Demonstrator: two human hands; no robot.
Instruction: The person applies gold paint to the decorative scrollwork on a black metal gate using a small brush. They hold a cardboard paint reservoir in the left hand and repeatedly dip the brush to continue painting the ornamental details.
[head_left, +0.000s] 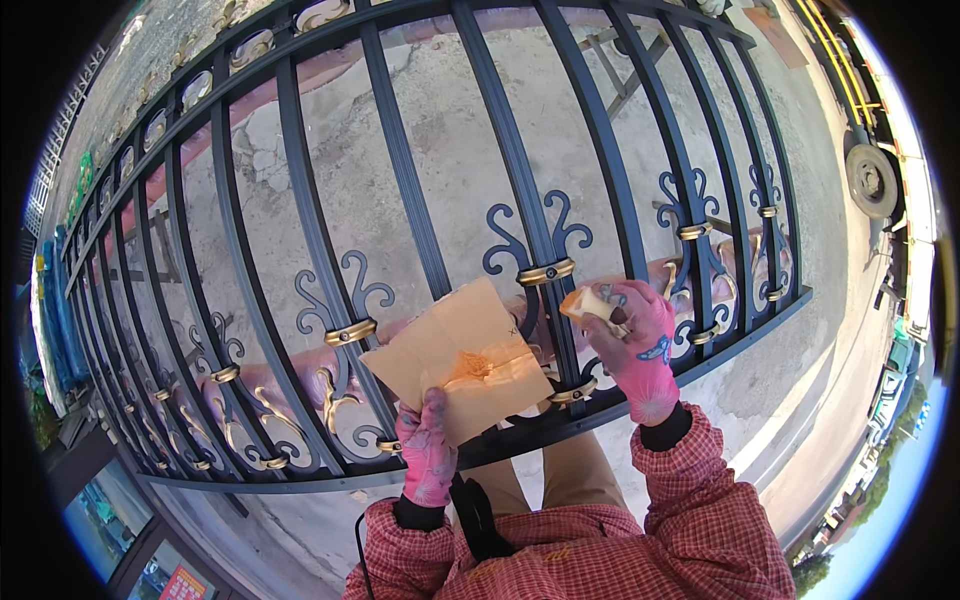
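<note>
A black metal fence panel (pixel 407 170) lies across the view in front of me, with scroll ornaments and gold-coloured collars on its bars. My left hand (pixel 427 447), in a pink glove, grips the lower left edge of a cardboard piece (pixel 415 345). An orange-gold paint smear (pixel 480 368) sits on the middle of that cardboard. Gloved in pink too, my right hand (pixel 637 345) is closed around a cream-coloured sponge (pixel 592 305) with an orange-stained end. The sponge is right of the cardboard, apart from it, above the bars near a gold collar (pixel 546 272).
Beneath the panel is grey concrete ground (pixel 345 130), and a metal stand (pixel 625 65) shows through the far bars. A vehicle wheel (pixel 871 181) is at the far right. A glass-paned frame (pixel 150 535) stands at the lower left.
</note>
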